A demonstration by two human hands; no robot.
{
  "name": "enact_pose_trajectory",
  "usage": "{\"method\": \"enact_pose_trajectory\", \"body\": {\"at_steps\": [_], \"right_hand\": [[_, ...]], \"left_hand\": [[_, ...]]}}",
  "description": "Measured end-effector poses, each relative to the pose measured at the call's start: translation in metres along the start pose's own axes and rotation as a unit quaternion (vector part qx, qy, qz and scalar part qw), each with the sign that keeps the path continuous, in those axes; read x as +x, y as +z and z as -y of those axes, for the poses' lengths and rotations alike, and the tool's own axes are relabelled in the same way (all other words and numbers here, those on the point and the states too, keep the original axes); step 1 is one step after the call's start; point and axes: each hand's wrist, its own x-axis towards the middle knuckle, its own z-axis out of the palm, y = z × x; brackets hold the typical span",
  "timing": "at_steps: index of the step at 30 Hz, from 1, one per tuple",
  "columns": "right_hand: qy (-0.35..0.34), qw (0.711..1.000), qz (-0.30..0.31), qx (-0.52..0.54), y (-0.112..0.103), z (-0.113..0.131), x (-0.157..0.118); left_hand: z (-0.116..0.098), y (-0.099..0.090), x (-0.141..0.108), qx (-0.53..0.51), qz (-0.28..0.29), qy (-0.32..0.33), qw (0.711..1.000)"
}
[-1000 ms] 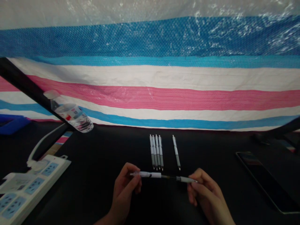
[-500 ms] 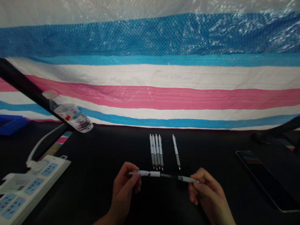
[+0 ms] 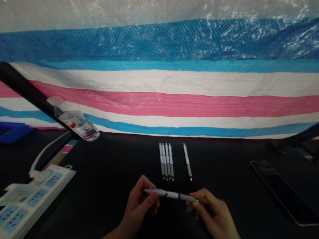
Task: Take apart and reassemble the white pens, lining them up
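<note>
A slim white pen (image 3: 171, 195), its grey grip in line past a dark band, lies nearly parallel to the far edge of the black counter (image 3: 112, 162).

Dim light over the black table (image 3: 104, 172), white glare high on the striped sheet (image 3: 159, 79), soft detail

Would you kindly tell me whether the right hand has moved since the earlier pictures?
Yes: judged against the lone pen lying apart, the right hand has moved left and slightly nearer the wearer.
</note>
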Motion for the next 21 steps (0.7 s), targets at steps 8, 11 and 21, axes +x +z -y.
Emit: {"method": "enact_pose_trajectory", "body": {"at_steps": [8, 11, 21], "right_hand": [[-0.007, 0.999, 0.041, -0.004, 0.0028, 0.0007, -0.0014], [0.005, 1.0, 0.017, 0.025, 0.0027, 0.001, -0.0009], [-0.016, 0.999, 0.023, -0.038, 0.0003, -0.0004, -0.0006]], "left_hand": [[0.0047, -0.0023, -0.0023, -0.01, 0.002, -0.01, 1.0], [0.0059, -0.0036, -0.0014, -0.011, -0.02, -0.007, 1.0], [0.0055, -0.0042, -0.0001, -0.012, -0.012, -0.007, 1.0]]}}
